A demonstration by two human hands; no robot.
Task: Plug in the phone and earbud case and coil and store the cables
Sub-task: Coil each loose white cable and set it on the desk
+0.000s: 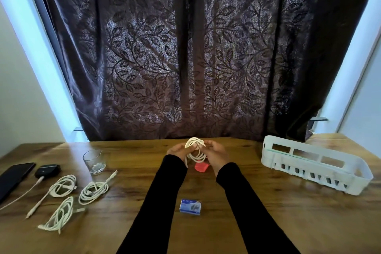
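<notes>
Both hands lift a white cable (195,150) above the counter's (247,222) far edge: left hand (179,150) pinches the loops so the coil keeps shape, right hand (216,152) pinches the loose end for wrapping. Phone (14,177) and earbud case (47,170) lie at the left edge; the basket (309,169), at the right edge, awaits coils.

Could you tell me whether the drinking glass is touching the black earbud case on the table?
Apart. The head view shows bare table between the glass and the earbud case.
</notes>
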